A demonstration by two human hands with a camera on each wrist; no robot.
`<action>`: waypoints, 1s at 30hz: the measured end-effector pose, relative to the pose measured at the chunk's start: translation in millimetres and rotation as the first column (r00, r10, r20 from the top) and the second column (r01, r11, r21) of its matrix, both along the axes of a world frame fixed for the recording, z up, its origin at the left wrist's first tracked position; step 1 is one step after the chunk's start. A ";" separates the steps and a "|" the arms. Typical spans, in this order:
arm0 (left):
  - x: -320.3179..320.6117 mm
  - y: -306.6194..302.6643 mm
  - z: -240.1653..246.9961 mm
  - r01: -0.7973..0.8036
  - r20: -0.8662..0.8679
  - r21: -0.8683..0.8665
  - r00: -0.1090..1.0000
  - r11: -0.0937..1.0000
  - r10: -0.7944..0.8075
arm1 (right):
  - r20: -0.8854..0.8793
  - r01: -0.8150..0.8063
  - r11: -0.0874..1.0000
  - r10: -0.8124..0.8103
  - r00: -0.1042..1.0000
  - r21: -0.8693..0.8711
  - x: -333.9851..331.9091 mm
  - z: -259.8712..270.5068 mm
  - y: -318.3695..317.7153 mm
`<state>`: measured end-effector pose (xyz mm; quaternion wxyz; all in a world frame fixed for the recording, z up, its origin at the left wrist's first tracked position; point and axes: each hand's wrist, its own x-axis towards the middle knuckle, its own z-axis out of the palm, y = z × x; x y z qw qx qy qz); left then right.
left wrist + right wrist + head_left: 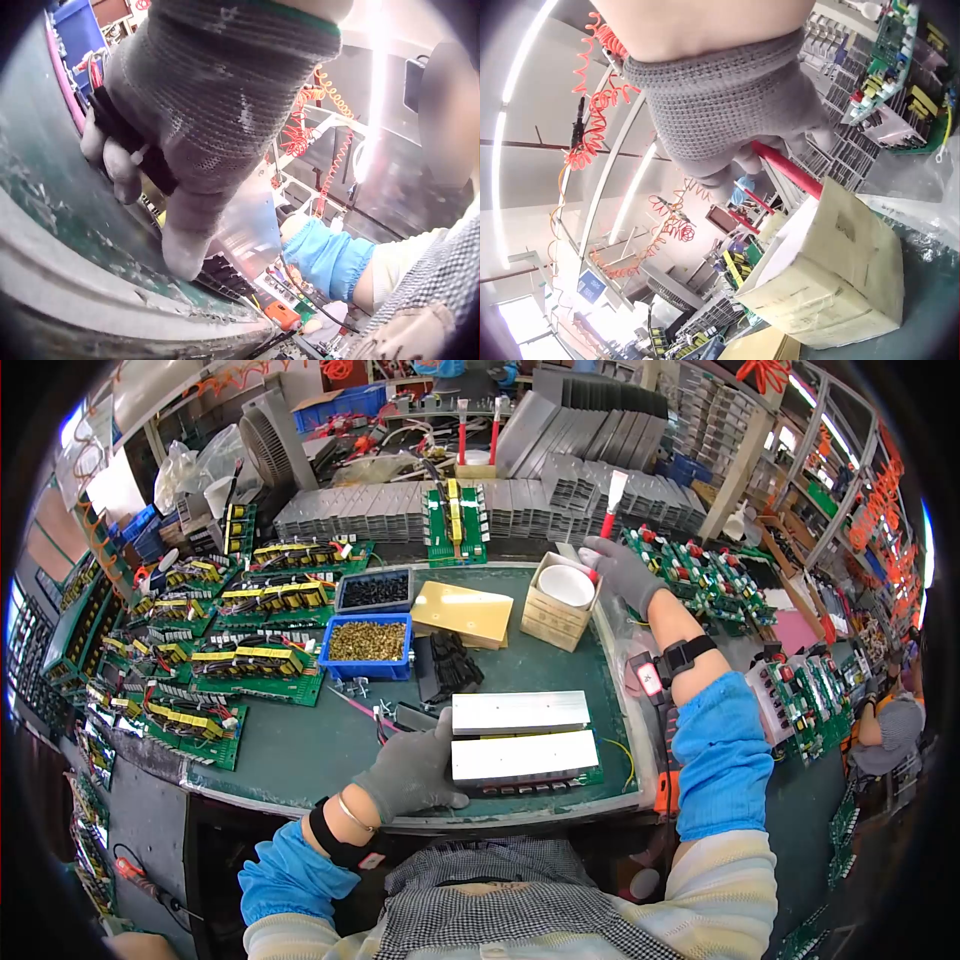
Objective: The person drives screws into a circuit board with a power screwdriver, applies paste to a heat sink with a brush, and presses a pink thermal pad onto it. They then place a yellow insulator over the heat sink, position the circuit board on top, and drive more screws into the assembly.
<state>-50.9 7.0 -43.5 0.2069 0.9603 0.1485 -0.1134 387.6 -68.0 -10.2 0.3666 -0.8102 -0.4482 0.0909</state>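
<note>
My gloved left hand [412, 768] holds the left end of a circuit board [597, 772] carrying two flat silver metal plates [522, 712]. In the left wrist view, the bent fingers and thumb of the left hand [202, 142] lie around that end, hiding part of it. My gloved right hand [627, 574] grips a red-handled brush [608, 523], its pale bristles pointing up. The brush is over a white round tub [566, 586] inside a cardboard box [553, 618]. In the right wrist view, the red handle [791, 169] runs from beneath the right hand [731, 112] towards the box.
A blue bin [367, 666] of brass-coloured small parts and a grey bin [375, 591] of black parts stand left of a tan sheet [463, 612]. Circuit boards with yellow components [255, 660] cover the left side. Stacked metal plates [350, 512] line the back.
</note>
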 end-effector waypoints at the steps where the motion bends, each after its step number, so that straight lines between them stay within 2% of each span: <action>1: -0.2 1.5 0.7 -0.003 -0.019 -0.018 1.000 1.000 0.002 | -0.011 0.011 1.000 -0.011 1.000 -0.010 -10.3 8.7 -4.3; 2: 0.7 2.9 2.7 -0.002 -0.039 -0.038 0.999 0.999 0.001 | 0.116 0.040 0.998 -0.035 0.993 -0.040 -18.6 20.7 -12.1; 3: 1.8 4.0 3.4 0.001 -0.061 -0.059 0.998 0.998 -0.005 | 0.346 0.033 0.999 -0.043 0.937 0.033 -12.0 22.7 -19.2; 5: 3.5 5.9 1.2 -0.036 -0.077 -0.125 0.997 0.991 0.026 | 0.504 -0.040 0.976 -0.077 0.860 0.216 -10.9 47.7 -42.7; 7: 4.2 8.7 -0.9 -0.053 -0.059 -0.184 0.997 0.981 0.043 | 0.642 -0.170 0.903 -0.139 0.754 0.395 -13.5 72.1 -61.6; 10: 3.0 13.8 -7.0 -0.064 -0.003 -0.271 0.998 0.960 0.066 | 0.353 -0.044 0.907 -0.118 0.928 0.419 -77.0 115.2 -98.3; 12: 0.9 17.1 -7.9 -0.022 0.078 -0.358 0.995 0.933 0.054 | 0.336 -0.039 0.922 -0.100 0.937 0.385 -93.6 123.9 -113.2; 13: -0.5 18.5 -8.6 0.000 0.118 -0.399 0.992 0.917 0.051 | 0.234 -0.091 0.891 -0.017 0.972 0.444 -99.4 119.5 -117.4; 14: -1.8 20.0 -10.3 0.016 0.144 -0.539 0.987 0.842 0.073 | 0.133 -0.131 0.852 0.073 0.988 0.506 -105.1 115.1 -121.5; 17: -6.0 25.8 -15.7 0.085 0.191 -0.858 0.968 0.506 0.161 | 0.135 -0.197 0.894 0.155 0.979 0.402 -132.6 117.0 -123.3; 18: -6.4 27.4 -16.2 0.028 0.116 -0.911 0.975 0.412 0.189 | 0.033 -0.181 0.893 0.184 0.982 0.411 -137.5 111.7 -119.4; 21: -0.8 30.6 0.6 0.004 0.065 -0.954 0.979 0.301 0.195 | 0.376 -0.339 0.877 0.203 0.904 0.340 -103.1 71.6 -94.8; 24: 1.1 38.0 1.6 -0.092 -0.025 -0.955 0.972 0.282 0.233 | 0.276 -0.249 0.937 0.179 0.944 0.243 -84.6 52.4 -73.3; 27: 1.6 40.4 -5.1 -0.080 0.003 -0.944 0.968 0.320 0.252 | 0.264 -0.256 0.955 0.211 0.941 0.151 -54.5 29.2 -52.0; 30: 3.6 44.6 -1.3 -0.157 -0.065 -0.918 0.966 0.365 0.251 | 0.343 -0.248 0.968 0.241 0.908 -0.024 -38.8 15.4 -38.5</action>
